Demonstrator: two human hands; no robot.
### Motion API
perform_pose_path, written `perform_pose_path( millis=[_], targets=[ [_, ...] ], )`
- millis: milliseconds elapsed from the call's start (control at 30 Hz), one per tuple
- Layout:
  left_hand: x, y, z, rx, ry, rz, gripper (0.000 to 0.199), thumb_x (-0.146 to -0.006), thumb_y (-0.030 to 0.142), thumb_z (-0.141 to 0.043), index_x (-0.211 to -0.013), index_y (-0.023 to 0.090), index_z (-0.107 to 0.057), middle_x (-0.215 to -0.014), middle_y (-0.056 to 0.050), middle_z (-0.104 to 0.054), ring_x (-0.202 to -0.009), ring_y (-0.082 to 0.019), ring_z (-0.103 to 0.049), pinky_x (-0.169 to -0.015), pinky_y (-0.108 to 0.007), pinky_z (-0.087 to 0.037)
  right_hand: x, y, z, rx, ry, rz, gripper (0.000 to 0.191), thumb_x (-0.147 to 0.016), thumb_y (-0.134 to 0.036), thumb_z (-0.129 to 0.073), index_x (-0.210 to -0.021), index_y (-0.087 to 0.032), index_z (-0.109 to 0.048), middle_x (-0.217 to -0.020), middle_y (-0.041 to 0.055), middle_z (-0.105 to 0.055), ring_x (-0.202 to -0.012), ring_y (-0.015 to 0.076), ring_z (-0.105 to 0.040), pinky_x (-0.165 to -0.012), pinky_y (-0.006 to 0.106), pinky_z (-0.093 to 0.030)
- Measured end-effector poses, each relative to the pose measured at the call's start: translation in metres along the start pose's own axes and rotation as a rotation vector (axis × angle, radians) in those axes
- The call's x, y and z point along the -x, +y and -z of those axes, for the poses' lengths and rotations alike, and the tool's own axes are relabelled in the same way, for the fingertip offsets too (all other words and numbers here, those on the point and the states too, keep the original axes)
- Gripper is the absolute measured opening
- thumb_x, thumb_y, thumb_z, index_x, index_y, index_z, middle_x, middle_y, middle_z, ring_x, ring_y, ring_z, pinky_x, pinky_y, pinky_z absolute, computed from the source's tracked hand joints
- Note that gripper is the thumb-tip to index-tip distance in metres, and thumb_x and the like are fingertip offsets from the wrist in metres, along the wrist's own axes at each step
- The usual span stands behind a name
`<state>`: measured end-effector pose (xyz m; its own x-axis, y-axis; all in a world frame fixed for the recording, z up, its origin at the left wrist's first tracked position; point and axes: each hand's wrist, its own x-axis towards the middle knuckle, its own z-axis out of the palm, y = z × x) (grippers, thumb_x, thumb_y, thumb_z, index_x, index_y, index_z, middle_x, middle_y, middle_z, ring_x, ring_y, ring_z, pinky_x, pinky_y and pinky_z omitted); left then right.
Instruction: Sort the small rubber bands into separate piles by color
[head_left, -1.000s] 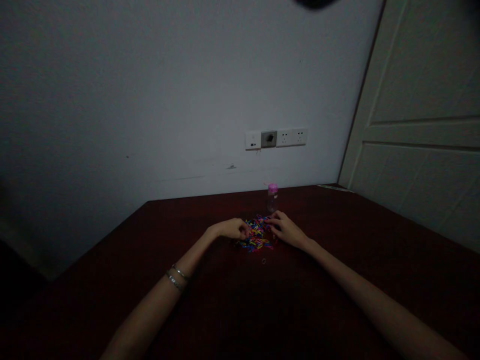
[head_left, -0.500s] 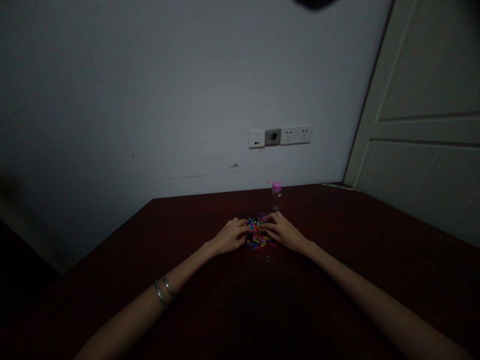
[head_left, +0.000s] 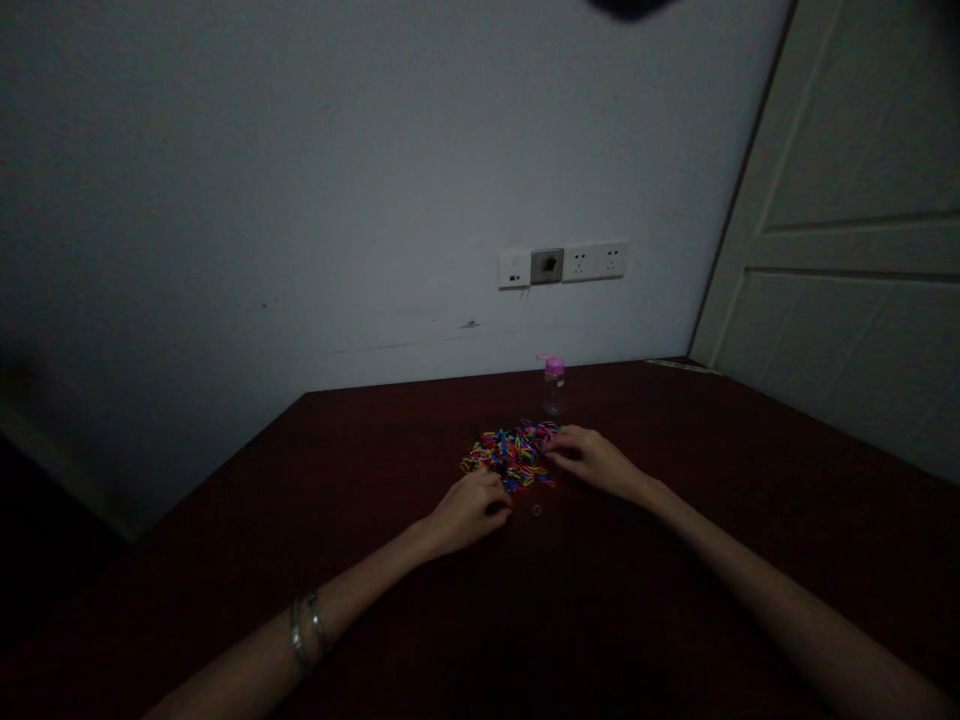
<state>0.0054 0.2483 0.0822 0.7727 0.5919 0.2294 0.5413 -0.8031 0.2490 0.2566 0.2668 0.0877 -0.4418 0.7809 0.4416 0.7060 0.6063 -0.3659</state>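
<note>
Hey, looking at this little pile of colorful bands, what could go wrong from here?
The right hand might knock over the upright bottle just beyond it. Both it and the left hand are close enough to the loose pile to scatter bits. One small ring lies apart and could be overlooked in this dim light.

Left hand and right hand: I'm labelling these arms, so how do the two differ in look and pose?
The left hand is at the near edge of the colourful pile; the right hand is at its right side. The left arm wears silvery bracelets; the visible right arm is bare. Both hands have bent fingers.
</note>
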Motion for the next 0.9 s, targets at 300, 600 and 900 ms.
perform_pose_path(
  millis=[300, 600, 900],
  targets=[
    [-0.007, 0.018, -0.013, 0.062, 0.048, 0.153, 0.024, -0.075, 0.033, -0.057, -0.093, 0.018, -0.059, -0.091, -0.004, -0.056, -0.082, -0.015, -0.051, -0.070, -0.025, -0.041, 0.019, -0.009, -0.002, 0.122, -0.176, -0.087, 0.015, -0.078, -0.034, -0.051, -0.077, -0.021, -0.059, -0.081, 0.0037, -0.060, -0.075, 0.0167, -0.055, -0.063, 0.026, -0.041],
    [-0.016, 0.029, -0.022, 0.055, 0.051, 0.182, 0.018, -0.079, 0.032, -0.051, -0.087, 0.018, -0.061, -0.093, -0.004, -0.056, -0.086, -0.016, -0.052, -0.072, -0.026, -0.041, 0.021, -0.008, -0.008, 0.107, -0.162, -0.074, 0.020, -0.080, -0.039, -0.048, -0.078, -0.021, -0.056, -0.083, 0.0038, -0.058, -0.078, 0.0167, -0.054, -0.066, 0.027, -0.042],
    [-0.020, 0.027, -0.024, 0.043, 0.055, 0.184, 0.015, -0.080, 0.025, -0.047, -0.082, 0.018, -0.060, -0.089, -0.003, -0.056, -0.082, -0.014, -0.053, -0.069, -0.024, -0.041, 0.019, -0.006, -0.015, 0.093, -0.171, -0.057, 0.013, -0.082, -0.030, -0.046, -0.082, -0.021, -0.055, -0.088, 0.0046, -0.057, -0.082, 0.0170, -0.052, -0.071, 0.029, -0.042]
  ],
)
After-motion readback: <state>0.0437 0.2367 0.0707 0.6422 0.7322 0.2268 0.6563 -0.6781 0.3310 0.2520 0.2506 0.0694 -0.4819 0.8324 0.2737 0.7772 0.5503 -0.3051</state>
